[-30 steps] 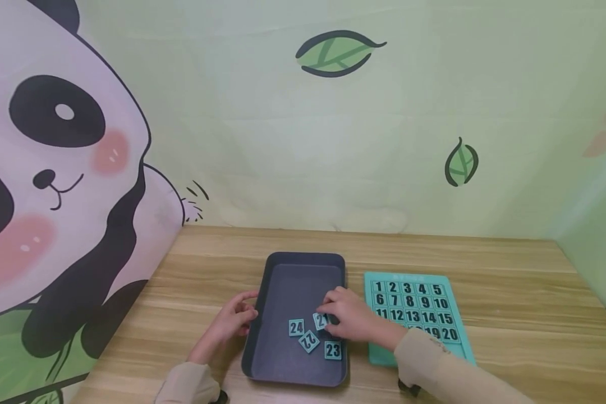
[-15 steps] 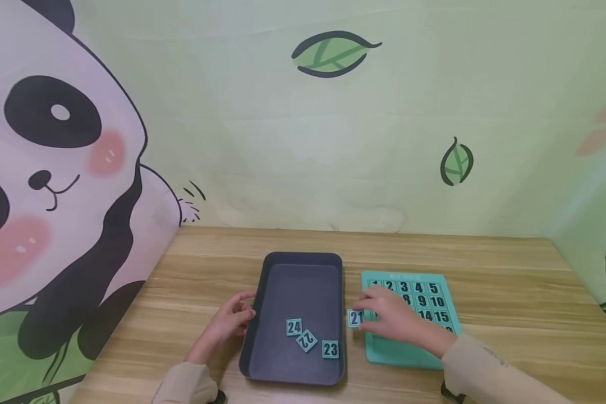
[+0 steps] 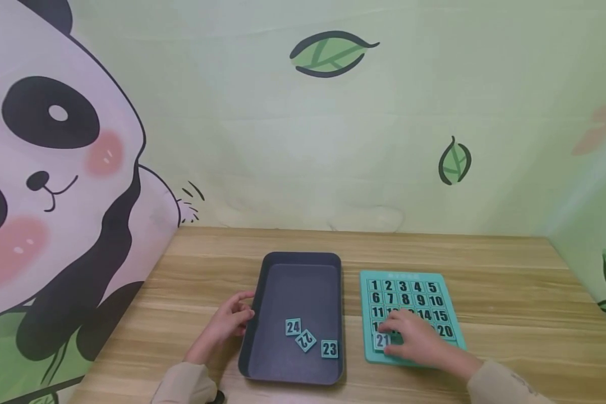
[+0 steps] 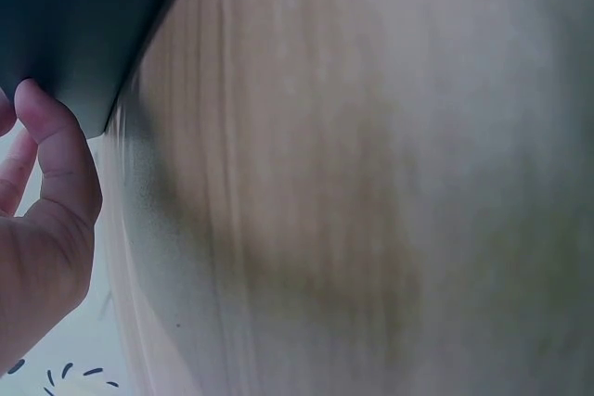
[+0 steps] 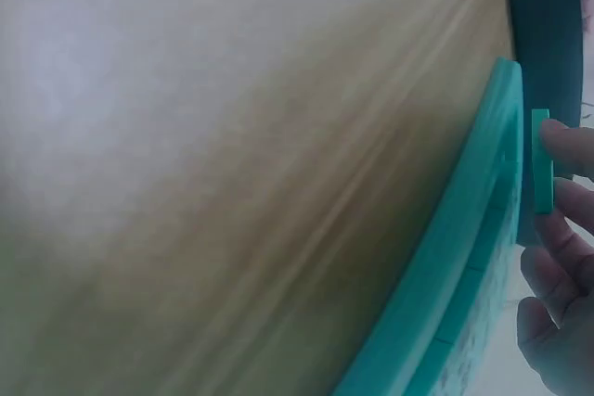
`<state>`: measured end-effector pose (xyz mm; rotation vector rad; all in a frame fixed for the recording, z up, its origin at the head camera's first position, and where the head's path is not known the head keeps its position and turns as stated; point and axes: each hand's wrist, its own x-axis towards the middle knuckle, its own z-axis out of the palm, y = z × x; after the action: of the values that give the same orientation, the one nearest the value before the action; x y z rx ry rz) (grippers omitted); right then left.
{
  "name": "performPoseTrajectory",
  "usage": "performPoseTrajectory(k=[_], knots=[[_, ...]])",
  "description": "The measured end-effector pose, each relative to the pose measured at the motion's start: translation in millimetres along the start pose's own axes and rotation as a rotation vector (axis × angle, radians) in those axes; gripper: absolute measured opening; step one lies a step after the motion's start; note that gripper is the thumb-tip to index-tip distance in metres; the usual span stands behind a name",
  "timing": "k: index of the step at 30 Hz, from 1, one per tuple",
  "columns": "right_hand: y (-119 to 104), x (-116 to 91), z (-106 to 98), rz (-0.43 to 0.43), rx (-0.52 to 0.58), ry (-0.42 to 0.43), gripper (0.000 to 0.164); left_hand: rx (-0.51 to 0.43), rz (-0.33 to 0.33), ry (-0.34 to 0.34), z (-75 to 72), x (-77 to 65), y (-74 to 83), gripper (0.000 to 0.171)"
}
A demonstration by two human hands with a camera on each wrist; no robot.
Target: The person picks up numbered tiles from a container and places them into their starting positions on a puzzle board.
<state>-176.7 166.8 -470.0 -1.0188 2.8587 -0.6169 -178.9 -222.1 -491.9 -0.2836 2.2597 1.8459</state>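
Note:
My right hand pinches a teal number tile marked 21 between thumb and fingers, over the front left corner of the teal number board. In the right wrist view the tile is seen edge-on, a little off the board's face. Tiles from 1 upward fill the board's back rows; the fingers cover some of them. My left hand rests its fingertips against the left outer wall of the dark tray. Its touch on the wall shows in the left wrist view, the hand being partly cut off.
Inside the tray lie loose tiles: the 24 tile, the tilted 22 tile and the 23 tile. Tray and board stand side by side on a wooden table. A panda-printed wall rises behind.
My right hand has taken the 21 tile out of the tray and carried it right to the board's front left corner. The left hand stays at the tray.

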Motion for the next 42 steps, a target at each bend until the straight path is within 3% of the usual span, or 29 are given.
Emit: performPoseTrajectory(k=[14,22,29,37,42], knots=[[0,0,10,0.031,-0.042,-0.013,0.03,0.002,-0.01,0.003,0.6,-1.4,3.2,0.047],[1,-2,11,-0.049,-0.106,0.018,0.034,0.014,-0.011,0.009,0.7,-0.8,3.0,0.047],[-9,7,7,-0.044,-0.052,0.066,0.03,0.012,-0.009,-0.004,-0.4,0.2,0.8,0.047],[-36,30,6,-0.239,-0.018,0.229,0.02,0.013,-0.005,-0.002,-1.0,1.5,-0.5,0.047],[-58,43,12,-0.332,-0.014,0.209,0.019,0.007,-0.016,0.001,-0.7,0.8,0.4,0.046]])
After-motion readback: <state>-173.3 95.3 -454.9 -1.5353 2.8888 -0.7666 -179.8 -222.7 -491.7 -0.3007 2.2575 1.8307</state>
